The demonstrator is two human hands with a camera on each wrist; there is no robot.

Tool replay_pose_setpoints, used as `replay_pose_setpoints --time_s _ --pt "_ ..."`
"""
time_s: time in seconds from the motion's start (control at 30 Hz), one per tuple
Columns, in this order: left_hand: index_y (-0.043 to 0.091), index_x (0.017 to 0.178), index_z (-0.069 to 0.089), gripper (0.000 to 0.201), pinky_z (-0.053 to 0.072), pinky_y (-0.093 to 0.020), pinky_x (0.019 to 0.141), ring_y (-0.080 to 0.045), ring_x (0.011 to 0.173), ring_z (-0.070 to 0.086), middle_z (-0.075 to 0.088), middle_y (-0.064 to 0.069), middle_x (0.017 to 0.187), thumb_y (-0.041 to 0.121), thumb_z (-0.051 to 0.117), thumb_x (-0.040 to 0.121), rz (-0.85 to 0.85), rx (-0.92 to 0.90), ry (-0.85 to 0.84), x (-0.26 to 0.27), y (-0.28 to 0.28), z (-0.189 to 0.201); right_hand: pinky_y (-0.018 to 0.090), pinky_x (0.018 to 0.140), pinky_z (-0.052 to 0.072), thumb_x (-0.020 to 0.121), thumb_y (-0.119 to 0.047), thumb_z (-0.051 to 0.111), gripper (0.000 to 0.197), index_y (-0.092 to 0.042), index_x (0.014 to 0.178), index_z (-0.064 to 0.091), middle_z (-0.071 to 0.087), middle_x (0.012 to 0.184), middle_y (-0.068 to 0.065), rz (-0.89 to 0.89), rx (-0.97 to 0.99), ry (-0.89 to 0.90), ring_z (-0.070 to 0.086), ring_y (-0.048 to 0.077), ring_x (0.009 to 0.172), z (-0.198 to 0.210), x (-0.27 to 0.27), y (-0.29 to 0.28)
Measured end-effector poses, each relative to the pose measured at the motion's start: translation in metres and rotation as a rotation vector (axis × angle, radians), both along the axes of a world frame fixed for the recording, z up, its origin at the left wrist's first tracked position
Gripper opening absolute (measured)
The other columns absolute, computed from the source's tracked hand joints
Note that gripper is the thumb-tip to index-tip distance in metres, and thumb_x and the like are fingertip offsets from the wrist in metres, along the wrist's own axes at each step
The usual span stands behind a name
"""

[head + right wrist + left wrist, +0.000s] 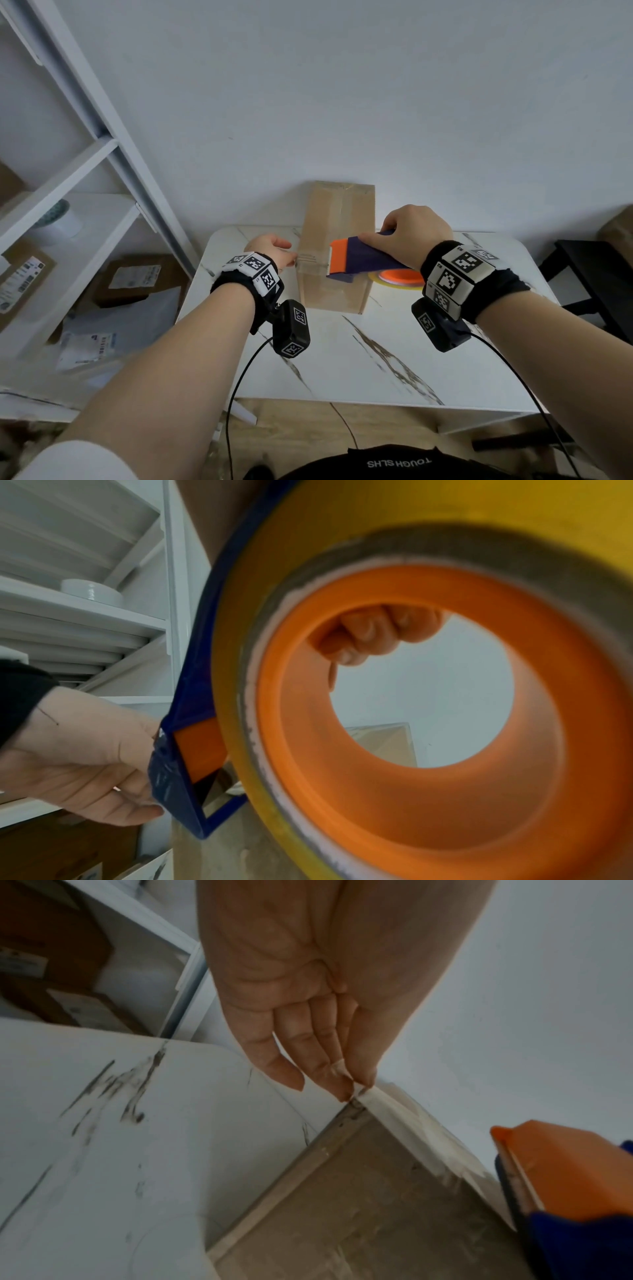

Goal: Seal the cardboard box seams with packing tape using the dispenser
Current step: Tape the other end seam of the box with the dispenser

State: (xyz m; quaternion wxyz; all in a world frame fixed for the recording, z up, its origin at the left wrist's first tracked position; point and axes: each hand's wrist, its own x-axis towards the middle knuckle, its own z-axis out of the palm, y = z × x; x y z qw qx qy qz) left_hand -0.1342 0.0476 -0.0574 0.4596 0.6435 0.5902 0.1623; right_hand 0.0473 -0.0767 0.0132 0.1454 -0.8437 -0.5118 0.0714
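A long cardboard box (337, 219) lies on the white marble table (394, 359), its far end against the wall. My right hand (411, 233) grips the blue and orange tape dispenser (359, 257), whose orange blade end rests on the box top near the front. The yellow tape roll (428, 561) with its orange core fills the right wrist view, and my right fingers (373, 634) show through the core. My left hand (356, 1088) is at the box's left top edge, where thumb and fingertips pinch the tape end (363, 1095). A short clear strip runs from there to the dispenser.
A white shelf unit (85, 205) stands to the left and holds labelled parcels (137, 277) and a small white pot (58, 219). A black stool (596, 274) sits at the right. Camera cables hang from both wrists over the table's front edge.
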Motion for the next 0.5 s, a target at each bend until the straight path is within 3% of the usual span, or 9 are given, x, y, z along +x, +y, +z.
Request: replay_pose_setpoints --time_s 0.17,0.23,0.3,0.33,0.4,0.5 --pt "0.005 0.118 0.059 0.028 0.048 -0.023 0.068 -0.016 0.091 0.063 0.065 -0.007 0.099 0.011 0.057 0.09 0.013 -0.082 -0.112 0.004 -0.004 -0.007 0.025 0.057 0.036 0.079 -0.053 0.057 0.039 -0.017 0.07 0.067 0.061 0.073 -0.001 -0.004 0.001 -0.013 0.055 0.02 0.074 -0.001 0.0 0.0" --pt "0.008 0.122 0.058 0.031 0.053 -0.031 0.076 -0.019 0.1 0.062 0.065 -0.008 0.109 0.016 0.054 0.092 -0.023 -0.047 -0.042 0.003 -0.006 -0.007 0.025 0.059 0.036 0.079 -0.053 0.057 0.039 -0.016 0.073 0.069 0.062 0.075 -0.001 -0.004 -0.005 -0.016 0.055 0.02 0.075 -0.002 0.0 0.0" --pt "0.01 0.128 0.054 0.039 0.047 -0.035 0.098 -0.027 0.117 0.056 0.059 -0.011 0.128 0.025 0.055 0.092 -0.116 0.026 0.176 -0.002 -0.009 -0.01 0.025 0.059 0.037 0.079 -0.053 0.057 0.04 -0.016 0.073 0.069 0.062 0.076 -0.001 -0.004 -0.009 -0.018 0.055 0.02 0.076 -0.002 0.001 0.0" --pt "0.01 0.13 0.052 0.043 0.042 -0.033 0.102 -0.029 0.121 0.053 0.055 -0.012 0.133 0.028 0.056 0.091 -0.141 0.063 0.257 -0.004 -0.011 -0.013 0.025 0.057 0.036 0.079 -0.053 0.057 0.04 -0.016 0.072 0.069 0.062 0.075 -0.001 -0.006 -0.01 -0.019 0.055 0.02 0.075 -0.002 0.002 -0.001" --pt "0.009 0.128 0.053 0.041 0.04 -0.031 0.099 -0.029 0.12 0.054 0.056 -0.014 0.132 0.028 0.057 0.091 -0.129 0.152 0.29 -0.008 -0.013 -0.018 0.025 0.057 0.035 0.079 -0.054 0.056 0.039 -0.017 0.071 0.068 0.06 0.073 -0.002 -0.007 -0.009 -0.017 0.055 0.02 0.075 -0.002 0.003 -0.002" --pt "0.013 0.114 0.063 0.026 0.046 -0.031 0.092 -0.025 0.107 0.061 0.066 -0.008 0.117 0.02 0.055 0.091 -0.042 0.335 0.184 -0.006 -0.018 -0.016 0.026 0.062 0.037 0.079 -0.054 0.056 0.04 -0.017 0.072 0.068 0.062 0.076 -0.001 -0.003 -0.011 -0.013 0.055 0.02 0.076 -0.003 0.001 0.0"
